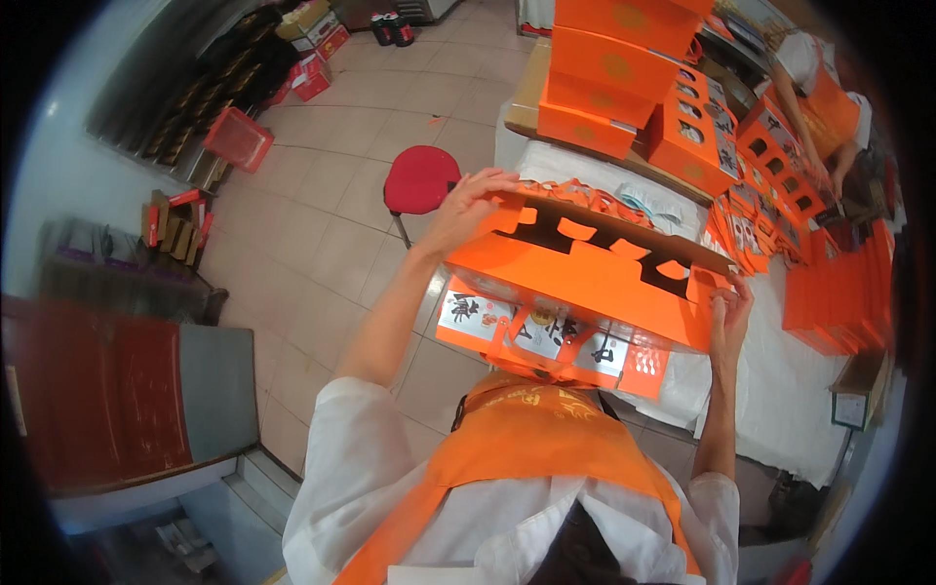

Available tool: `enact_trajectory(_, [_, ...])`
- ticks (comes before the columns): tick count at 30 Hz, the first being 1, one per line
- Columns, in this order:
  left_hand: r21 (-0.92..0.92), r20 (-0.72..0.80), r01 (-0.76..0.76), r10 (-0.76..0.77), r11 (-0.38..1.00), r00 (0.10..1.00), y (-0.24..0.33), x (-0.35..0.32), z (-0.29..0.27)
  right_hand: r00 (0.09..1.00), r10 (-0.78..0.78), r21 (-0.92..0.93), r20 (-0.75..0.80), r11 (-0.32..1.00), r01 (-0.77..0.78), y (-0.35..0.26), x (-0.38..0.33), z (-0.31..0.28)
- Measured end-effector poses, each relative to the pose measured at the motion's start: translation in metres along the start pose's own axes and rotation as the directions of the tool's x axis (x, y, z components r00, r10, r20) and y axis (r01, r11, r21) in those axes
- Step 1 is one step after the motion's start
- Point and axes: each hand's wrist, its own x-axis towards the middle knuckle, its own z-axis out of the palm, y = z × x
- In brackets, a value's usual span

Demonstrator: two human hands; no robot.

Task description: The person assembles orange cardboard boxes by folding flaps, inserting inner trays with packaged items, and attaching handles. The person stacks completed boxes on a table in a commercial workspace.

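Note:
An orange cardboard gift box [575, 280] is tilted in front of me, with a row of cut-out openings and small raised flaps along its far edge. My left hand [475, 205] is closed on its far left corner, the thumb and fingers gripping the board. At the right end, my right hand [731, 304] pinches the box's edge. Beneath and nearer my body lies orange packaging with white panels and black brush lettering [541, 330], partly covered by the box. Orange strap-like pieces [595, 203] lie on the white-covered table just beyond.
Orange boxes [614, 73] stand stacked at the table's far end. Flat orange cartons [838, 297] lean at the right. Another person [829, 117] in an orange apron works at the far right. A red stool [421, 179] stands on the tiled floor, left of the table.

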Motion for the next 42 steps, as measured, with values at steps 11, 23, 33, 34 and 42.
enact_trajectory(11, [0.621, 0.295, -0.069, -0.151, 0.781, 0.943, 0.017, -0.001, -0.001, 0.992, -0.092, -0.303, 0.088, 0.946, 0.115, 0.000, 0.005, -0.012])
enact_trajectory(23, [0.797, 0.364, -0.090, -0.355, 0.597, 0.861, 0.039, 0.018, 0.008, 0.713, 0.324, -0.683, 0.622, 0.670, 0.291, -0.022, 0.067, -0.006])
enact_trajectory(33, [0.880, 0.258, -0.175, -0.135, 0.442, 0.957, 0.015, 0.010, 0.019, 0.819, 0.137, -0.701, 0.557, 0.606, 0.375, -0.013, 0.050, 0.002])
enact_trajectory(34, [0.758, 0.184, -0.096, -0.071, 0.645, 0.980, 0.009, 0.009, 0.013, 0.815, 0.149, -0.626, 0.560, 0.721, 0.298, -0.008, 0.055, -0.008])
enact_trajectory(42, [0.426, -0.280, 0.634, -0.572, 0.645, 0.771, 0.048, -0.003, 0.007, 0.923, 0.375, -0.116, 0.084, 0.924, -0.364, -0.001, 0.030, -0.028])
